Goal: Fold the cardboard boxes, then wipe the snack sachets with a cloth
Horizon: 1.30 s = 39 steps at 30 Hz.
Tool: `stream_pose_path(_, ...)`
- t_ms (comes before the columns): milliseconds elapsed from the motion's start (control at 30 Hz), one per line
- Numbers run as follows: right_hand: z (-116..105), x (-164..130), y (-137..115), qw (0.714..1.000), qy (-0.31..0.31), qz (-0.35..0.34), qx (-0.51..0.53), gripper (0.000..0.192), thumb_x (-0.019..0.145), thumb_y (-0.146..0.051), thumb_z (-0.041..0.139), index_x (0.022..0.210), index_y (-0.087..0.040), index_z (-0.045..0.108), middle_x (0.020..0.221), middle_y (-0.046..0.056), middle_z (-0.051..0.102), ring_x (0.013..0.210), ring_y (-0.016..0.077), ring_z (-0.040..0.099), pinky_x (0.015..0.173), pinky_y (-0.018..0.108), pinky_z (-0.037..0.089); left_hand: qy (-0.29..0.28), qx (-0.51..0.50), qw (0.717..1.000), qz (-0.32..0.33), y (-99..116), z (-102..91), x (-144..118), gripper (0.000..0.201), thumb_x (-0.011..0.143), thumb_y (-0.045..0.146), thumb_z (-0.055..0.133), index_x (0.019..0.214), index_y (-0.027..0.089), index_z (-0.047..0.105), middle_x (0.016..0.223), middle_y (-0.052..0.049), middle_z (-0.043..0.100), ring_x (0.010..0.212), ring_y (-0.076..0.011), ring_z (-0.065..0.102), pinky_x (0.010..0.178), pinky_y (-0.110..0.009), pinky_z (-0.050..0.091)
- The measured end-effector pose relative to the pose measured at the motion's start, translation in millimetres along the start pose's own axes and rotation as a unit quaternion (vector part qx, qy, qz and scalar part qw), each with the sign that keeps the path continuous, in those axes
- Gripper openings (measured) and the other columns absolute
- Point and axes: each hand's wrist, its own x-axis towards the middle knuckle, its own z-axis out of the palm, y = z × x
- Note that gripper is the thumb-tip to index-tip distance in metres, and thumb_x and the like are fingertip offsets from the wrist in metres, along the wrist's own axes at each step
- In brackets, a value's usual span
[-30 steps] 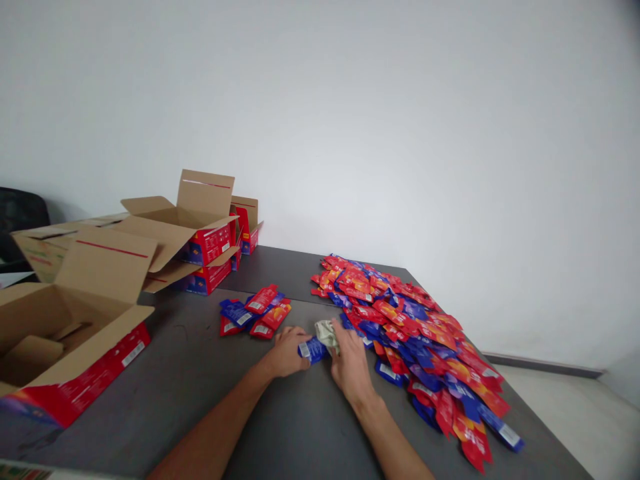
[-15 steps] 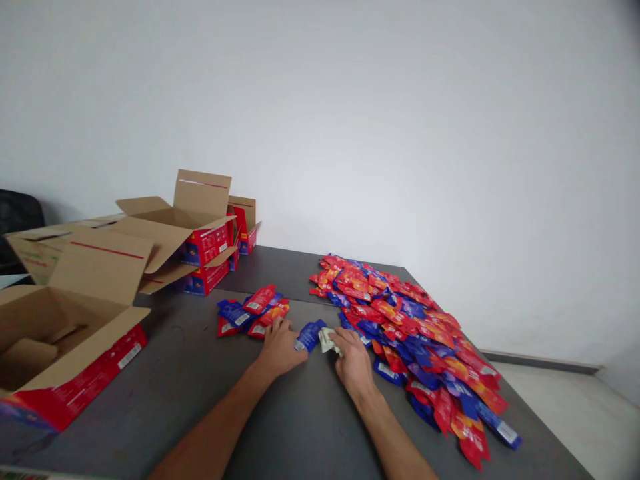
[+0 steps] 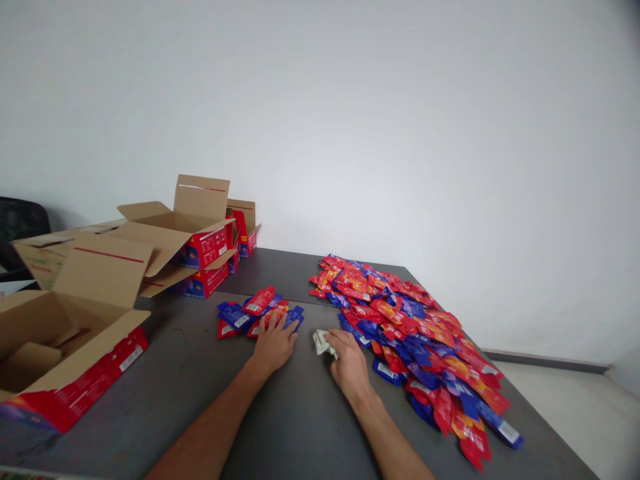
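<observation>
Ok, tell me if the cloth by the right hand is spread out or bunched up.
Bunched up: the cloth shows as a small, creased wad at the right hand's fingertips, not lying flat.

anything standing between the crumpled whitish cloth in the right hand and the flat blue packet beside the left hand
Nothing visible does: only dark tabletop separates the crumpled whitish cloth in the right hand from the flat blue packet beside the left hand.

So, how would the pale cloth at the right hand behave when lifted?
The pale cloth looks floppy, given its crumpled folds. It seems light, with a small wad showing at the right hand, and unlikely to roll, bunched unevenly.
</observation>
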Motion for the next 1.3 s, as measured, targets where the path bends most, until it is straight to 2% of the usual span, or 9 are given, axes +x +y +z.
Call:
stream_pose_path(200, 0, -1, 3, 1.0, 0.009, 0.006, 0.011, 0.077, 0.052, 0.006, 0.042, 0.118, -0.024, 0.067, 0.123, 0.004, 0.065, 0.115, 0.0224, 0.055, 0.105, 0.038, 0.043, -0.024, 0.029, 0.997, -0.065, -1, -11.1, 3, 0.044, 0.092, 0.04, 0.04, 0.133, 0.038, 0.056, 0.147, -0.006, 0.049, 0.142, -0.0337, 0.027, 0.111, -0.06, 0.012)
stream_pose_path(400, -2, -2, 6, 0.999, 0.022, 0.029, 0.011, 0.077, 0.052, 0.005, 0.042, 0.118, -0.024, 0.068, 0.121, 0.004, 0.066, 0.113, 0.0224, 0.057, 0.101, 0.036, 0.046, 0.003, 0.072, 0.985, -0.159, -7, -20.6, -1, 0.044, 0.09, 0.032, 0.04, 0.128, 0.029, 0.062, 0.143, -0.013, 0.05, 0.135, -0.0406, 0.031, 0.105, -0.066, 0.015)
stream_pose_path(500, -4, -1, 10, 0.998, 0.032, 0.047, 0.008, 0.077, 0.051, 0.004, 0.042, 0.118, -0.023, 0.068, 0.121, 0.004, 0.066, 0.114, 0.0222, 0.057, 0.102, 0.036, 0.046, 0.016, 0.074, 0.984, -0.159, -12, -18.8, -3, 0.045, 0.09, 0.027, 0.038, 0.127, 0.023, 0.062, 0.142, -0.018, 0.049, 0.136, -0.0416, 0.03, 0.105, -0.066, 0.015)
stream_pose_path(600, -5, -1, 13, 0.997, 0.049, 0.057, 0.008, 0.075, 0.052, 0.005, 0.042, 0.116, -0.021, 0.069, 0.121, 0.004, 0.067, 0.114, 0.0221, 0.058, 0.103, 0.036, 0.045, 0.025, 0.068, 0.989, -0.128, -8, -15.2, -3, 0.047, 0.09, 0.025, 0.037, 0.131, 0.021, 0.059, 0.145, -0.018, 0.046, 0.14, -0.0407, 0.025, 0.107, -0.065, 0.014)
stream_pose_path(800, -14, -1, 22, 0.994, 0.084, 0.076, 0.011, 0.073, 0.052, 0.004, 0.042, 0.115, -0.02, 0.069, 0.12, 0.005, 0.068, 0.114, 0.0226, 0.058, 0.102, 0.036, 0.045, -0.014, 0.005, 1.0, -0.014, 31, -8.1, -2, 0.049, 0.09, 0.029, 0.041, 0.138, 0.029, 0.051, 0.153, -0.008, 0.04, 0.144, -0.0338, 0.022, 0.112, -0.058, 0.016)
stream_pose_path(967, -29, 3, 36, 0.982, 0.139, 0.126, 0.019, 0.053, 0.068, -0.004, 0.047, 0.114, -0.018, 0.069, 0.115, 0.009, 0.069, 0.108, 0.0246, 0.062, 0.098, 0.038, 0.047, -0.03, -0.032, 0.997, 0.067, 63, -6.8, -2, 0.052, 0.088, 0.03, 0.046, 0.139, 0.028, 0.048, 0.154, -0.008, 0.037, 0.146, -0.034, 0.018, 0.113, -0.058, 0.015)
stream_pose_path(1167, -41, 5, 55, 0.962, 0.208, 0.175, 0.01, 0.043, 0.075, -0.015, 0.05, 0.115, -0.016, 0.067, 0.111, 0.011, 0.07, 0.103, 0.0266, 0.063, 0.094, 0.04, 0.048, -0.054, -0.097, 0.988, 0.107, 108, -4.1, 11, 0.049, 0.09, 0.032, 0.044, 0.138, 0.025, 0.049, 0.151, -0.008, 0.042, 0.146, -0.0313, 0.02, 0.115, -0.054, 0.018)
stream_pose_path(1300, -40, 4, 61, 0.96, 0.206, 0.191, 0.009, 0.042, 0.074, -0.015, 0.05, 0.113, -0.016, 0.067, 0.11, 0.011, 0.07, 0.102, 0.0262, 0.063, 0.092, 0.039, 0.048, -0.09, -0.164, 0.971, 0.15, 140, 5.9, 22, 0.059, 0.09, 0.041, 0.043, 0.148, 0.027, 0.035, 0.155, -0.005, 0.037, 0.146, -0.0294, 0.021, 0.116, -0.053, 0.02)
